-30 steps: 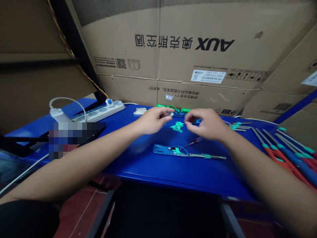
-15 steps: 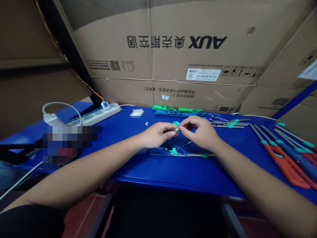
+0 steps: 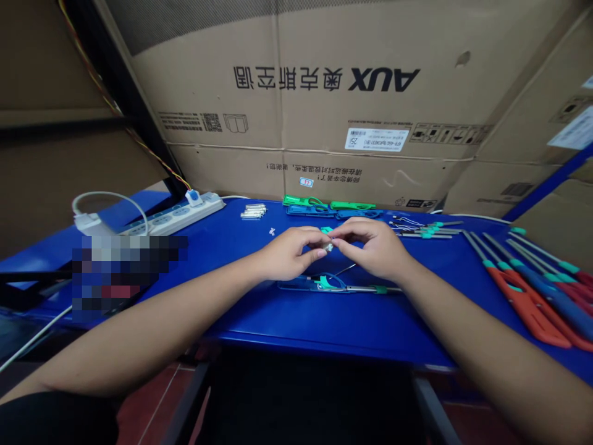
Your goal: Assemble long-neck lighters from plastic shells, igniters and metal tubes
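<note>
My left hand and my right hand meet over the middle of the blue table, fingertips pinched together on a tiny pale metal part. A teal plastic piece shows just behind the fingers. Just in front of the hands lies a blue half-shell lighter body with a teal trigger, a thin wire and a metal tube running right.
A white power strip with a coiled cable lies at the back left. Short metal tubes, green and blue shells and metal rods lie along the back. Long red and blue lighters fill the right. Large cardboard boxes stand behind.
Both hands drew nearer to me and came together, from apart over the teal pieces to pinching the small part above the blue shell. The view shifted slightly.
</note>
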`<action>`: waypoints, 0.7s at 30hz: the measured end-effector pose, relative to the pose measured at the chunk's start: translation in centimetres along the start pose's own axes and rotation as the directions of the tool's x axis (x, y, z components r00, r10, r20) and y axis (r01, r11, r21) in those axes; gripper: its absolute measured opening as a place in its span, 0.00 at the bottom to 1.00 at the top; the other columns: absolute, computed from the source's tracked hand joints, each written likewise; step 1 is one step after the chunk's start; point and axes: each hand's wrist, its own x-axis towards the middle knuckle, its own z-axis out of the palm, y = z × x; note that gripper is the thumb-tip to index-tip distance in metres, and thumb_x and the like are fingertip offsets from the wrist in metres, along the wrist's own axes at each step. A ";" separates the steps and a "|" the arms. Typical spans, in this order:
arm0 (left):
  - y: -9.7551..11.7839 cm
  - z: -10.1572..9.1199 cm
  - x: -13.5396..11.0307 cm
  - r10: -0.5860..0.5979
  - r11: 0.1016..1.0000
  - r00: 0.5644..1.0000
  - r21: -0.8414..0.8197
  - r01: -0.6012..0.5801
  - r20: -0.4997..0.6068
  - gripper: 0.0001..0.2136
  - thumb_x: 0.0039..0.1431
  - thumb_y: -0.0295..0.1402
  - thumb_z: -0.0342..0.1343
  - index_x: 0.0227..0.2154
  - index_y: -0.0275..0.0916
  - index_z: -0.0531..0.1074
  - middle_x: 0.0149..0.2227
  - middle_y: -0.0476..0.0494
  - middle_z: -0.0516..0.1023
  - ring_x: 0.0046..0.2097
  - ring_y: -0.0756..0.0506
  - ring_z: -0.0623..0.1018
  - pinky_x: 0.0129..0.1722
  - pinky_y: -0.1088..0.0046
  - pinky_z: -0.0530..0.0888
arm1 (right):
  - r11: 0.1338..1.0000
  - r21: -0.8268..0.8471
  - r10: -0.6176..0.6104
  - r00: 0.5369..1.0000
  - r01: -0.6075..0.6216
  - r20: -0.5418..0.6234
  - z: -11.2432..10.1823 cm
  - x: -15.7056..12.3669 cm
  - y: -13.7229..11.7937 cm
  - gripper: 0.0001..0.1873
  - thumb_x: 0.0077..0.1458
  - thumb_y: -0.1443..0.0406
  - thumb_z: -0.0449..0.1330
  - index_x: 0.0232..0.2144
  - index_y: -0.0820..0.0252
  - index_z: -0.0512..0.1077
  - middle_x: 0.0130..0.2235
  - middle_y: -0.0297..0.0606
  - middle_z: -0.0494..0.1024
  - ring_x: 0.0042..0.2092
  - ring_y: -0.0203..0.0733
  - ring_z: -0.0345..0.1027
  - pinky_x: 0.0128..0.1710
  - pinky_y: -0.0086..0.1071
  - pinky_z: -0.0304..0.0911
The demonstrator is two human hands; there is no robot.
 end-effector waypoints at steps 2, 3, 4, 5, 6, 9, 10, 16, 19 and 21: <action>0.1 -0.1 0.0 0.025 0.999 0.999 0.022 -0.025 -0.022 0.09 0.66 0.33 0.52 0.43 0.35 0.75 0.39 0.43 0.77 0.40 0.47 0.76 0.42 0.68 0.73 | 0.999 -0.043 -0.024 0.999 0.022 -0.029 -0.2 0.0 -0.1 0.07 0.55 0.63 0.63 0.34 0.57 0.81 0.34 0.38 0.81 0.34 0.40 0.74 0.34 0.33 0.69; 0.1 -0.2 -0.1 0.038 0.999 0.999 0.032 -0.037 -0.031 0.10 0.67 0.33 0.51 0.45 0.36 0.74 0.39 0.43 0.77 0.41 0.47 0.76 0.42 0.68 0.73 | 0.999 -0.044 -0.022 0.999 0.020 -0.048 -0.2 0.0 -0.1 0.07 0.55 0.62 0.64 0.34 0.57 0.81 0.34 0.38 0.81 0.35 0.40 0.75 0.35 0.34 0.70; 0.1 -0.2 -0.1 0.055 0.997 0.998 0.050 -0.053 -0.038 0.10 0.67 0.32 0.51 0.46 0.37 0.74 0.40 0.42 0.77 0.41 0.46 0.76 0.43 0.68 0.73 | 0.999 -0.037 -0.015 0.998 0.013 -0.064 -0.3 0.1 -0.1 0.07 0.55 0.62 0.64 0.34 0.56 0.82 0.35 0.38 0.82 0.35 0.41 0.75 0.36 0.34 0.70; 0.1 -0.1 -0.1 0.077 0.994 0.996 0.077 -0.073 -0.044 0.11 0.67 0.31 0.50 0.47 0.36 0.73 0.41 0.41 0.77 0.42 0.46 0.76 0.43 0.67 0.73 | 1.000 -0.028 -0.008 0.998 0.006 -0.070 -0.3 0.1 0.0 0.07 0.55 0.62 0.64 0.34 0.56 0.82 0.35 0.38 0.82 0.36 0.41 0.75 0.37 0.35 0.70; 0.0 -0.1 -0.1 0.103 0.989 0.994 0.110 -0.097 -0.046 0.11 0.67 0.30 0.50 0.48 0.36 0.73 0.41 0.40 0.77 0.42 0.46 0.76 0.44 0.66 0.73 | 1.000 -0.019 -0.002 0.998 0.001 -0.065 -0.3 0.1 0.0 0.07 0.55 0.62 0.65 0.34 0.55 0.82 0.35 0.38 0.82 0.36 0.42 0.75 0.37 0.35 0.70; -0.2 0.0 -0.1 0.194 0.963 0.980 0.201 -0.182 -0.043 0.13 0.67 0.27 0.48 0.51 0.34 0.71 0.41 0.39 0.77 0.43 0.45 0.75 0.45 0.64 0.73 | 1.000 0.004 0.024 0.999 -0.023 -0.042 -0.4 0.2 0.3 0.07 0.55 0.62 0.65 0.35 0.55 0.81 0.37 0.39 0.82 0.37 0.43 0.76 0.36 0.36 0.71; -0.2 0.0 -0.1 0.220 0.952 0.975 0.225 -0.206 -0.040 0.14 0.66 0.26 0.48 0.52 0.34 0.71 0.41 0.39 0.77 0.43 0.44 0.75 0.46 0.64 0.73 | 1.000 0.010 0.027 0.999 -0.026 -0.039 -0.4 0.2 0.3 0.07 0.54 0.61 0.65 0.35 0.55 0.81 0.37 0.39 0.82 0.38 0.42 0.76 0.36 0.36 0.71; 0.1 -0.1 -0.1 0.175 0.953 0.984 0.256 -0.161 -0.035 0.13 0.66 0.26 0.49 0.50 0.34 0.72 0.39 0.40 0.76 0.42 0.45 0.74 0.44 0.64 0.74 | 0.999 -0.023 -0.050 0.996 0.048 -0.075 -0.6 0.1 0.2 0.04 0.53 0.63 0.65 0.31 0.58 0.78 0.32 0.37 0.79 0.34 0.40 0.73 0.35 0.34 0.69; 0.2 -0.2 0.0 0.143 0.957 0.988 0.261 -0.123 -0.061 0.13 0.66 0.26 0.50 0.51 0.34 0.72 0.39 0.41 0.76 0.42 0.45 0.75 0.44 0.65 0.74 | 1.000 0.005 0.000 0.996 0.001 -0.090 -0.5 0.0 0.3 0.03 0.52 0.65 0.64 0.29 0.59 0.75 0.32 0.37 0.79 0.33 0.39 0.73 0.35 0.34 0.70; 0.2 -0.2 0.0 0.154 0.950 0.987 0.284 -0.133 -0.051 0.14 0.66 0.26 0.50 0.51 0.34 0.72 0.40 0.40 0.76 0.43 0.45 0.74 0.46 0.64 0.74 | 1.000 0.013 0.020 0.996 -0.019 -0.081 -0.4 0.0 0.3 0.02 0.52 0.66 0.64 0.29 0.59 0.74 0.31 0.36 0.79 0.33 0.39 0.73 0.34 0.33 0.70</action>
